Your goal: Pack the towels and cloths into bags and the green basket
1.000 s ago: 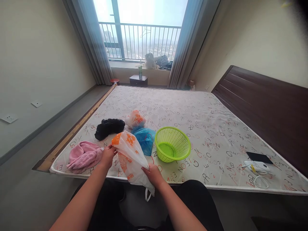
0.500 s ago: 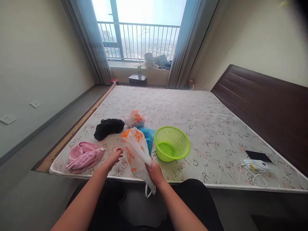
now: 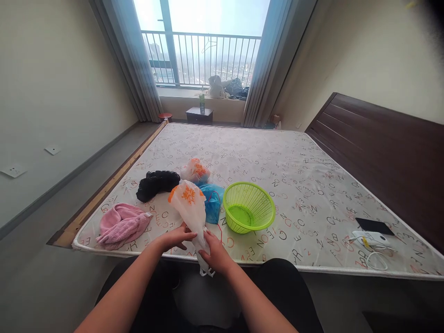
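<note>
Above the mattress point(image 3: 243, 145), a bag point(image 3: 190, 203) flares past the right grip point(image 3: 219, 254)

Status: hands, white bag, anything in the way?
Left hand touching white bag, right hand gripping it. Handles dangle past mattress edge. Blue bag close behind, green basket to right.

Letters point(image 3: 296, 255) R, N on mattress point(image 3: 239, 143)
</note>
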`<state>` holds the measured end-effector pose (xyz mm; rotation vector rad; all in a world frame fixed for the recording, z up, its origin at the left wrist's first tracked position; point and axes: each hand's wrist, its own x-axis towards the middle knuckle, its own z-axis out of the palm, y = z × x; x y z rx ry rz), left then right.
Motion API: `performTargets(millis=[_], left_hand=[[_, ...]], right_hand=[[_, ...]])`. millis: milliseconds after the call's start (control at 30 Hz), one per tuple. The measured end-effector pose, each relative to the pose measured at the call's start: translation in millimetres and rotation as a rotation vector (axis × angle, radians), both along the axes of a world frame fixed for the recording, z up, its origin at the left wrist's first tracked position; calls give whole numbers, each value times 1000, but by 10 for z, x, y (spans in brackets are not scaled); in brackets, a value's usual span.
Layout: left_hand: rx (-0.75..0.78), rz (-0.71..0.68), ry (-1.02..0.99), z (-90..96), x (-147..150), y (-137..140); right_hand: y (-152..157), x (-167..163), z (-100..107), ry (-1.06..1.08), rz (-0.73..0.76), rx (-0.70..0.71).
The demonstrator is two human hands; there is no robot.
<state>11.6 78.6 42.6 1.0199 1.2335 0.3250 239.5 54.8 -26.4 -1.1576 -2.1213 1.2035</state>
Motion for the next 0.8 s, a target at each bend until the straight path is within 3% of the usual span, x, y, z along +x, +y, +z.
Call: performTargets(millis=[133,300,433,600,800], left_hand=[[81,74,13,-56,-4,16],[186,192,88,-152,26,62],[282,412,134,-181,-10,174],[339,684,388,-274,-248,321],[365,717,383,-541,-571,342]], right_hand=[[-37,-10,91,-48,149,22],[-49,-7,134,-90,199,-1],[-54,-1,96,-63,184,-20],[-55,-2,33,-15,124,-69],[-46,1,-6,37,70,-95]])
